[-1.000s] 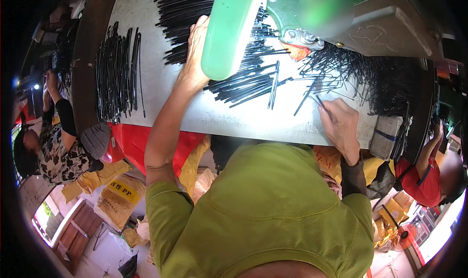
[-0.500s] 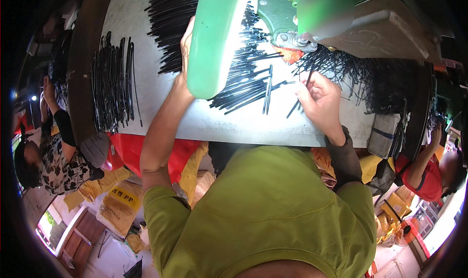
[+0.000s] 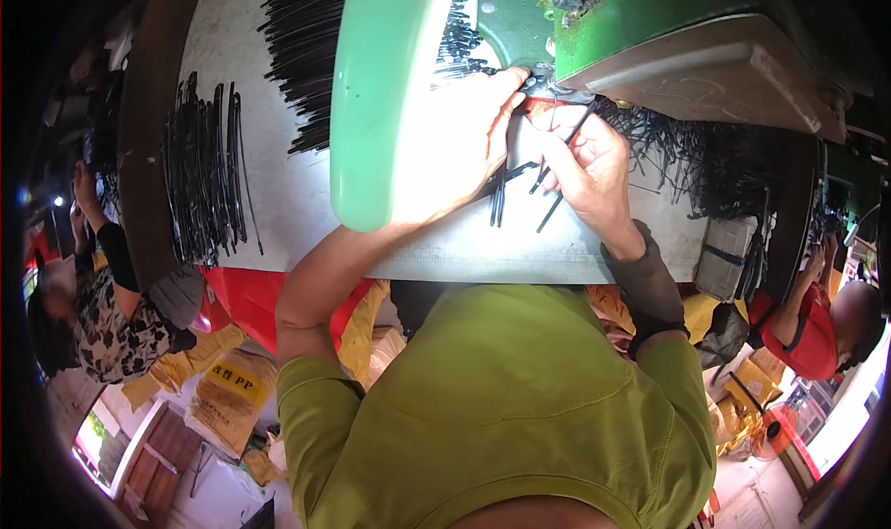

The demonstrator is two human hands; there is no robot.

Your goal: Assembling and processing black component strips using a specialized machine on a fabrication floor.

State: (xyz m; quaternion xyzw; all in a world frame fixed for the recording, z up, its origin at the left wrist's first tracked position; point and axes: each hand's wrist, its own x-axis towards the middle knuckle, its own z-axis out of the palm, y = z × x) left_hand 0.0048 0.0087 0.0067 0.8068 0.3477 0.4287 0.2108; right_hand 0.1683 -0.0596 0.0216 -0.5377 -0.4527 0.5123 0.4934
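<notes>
While both forearms reached up from the lower edge across the grey tabletop [image 3: 278, 186], the left hand [image 3: 469, 144] lay overexposed beside the pale green curved machine guard [image 3: 380, 93], fingers stretched toward the green metal machine head [image 3: 650, 19]; whether they pinched anything could not be told. The right hand [image 3: 594, 172] curled its fingers around thin black plastic strips [image 3: 557, 172] just under the machine. More black strips [image 3: 204, 176] lay near the tabletop's left edge, with open surface between. The guard hid part of another pile.
</notes>
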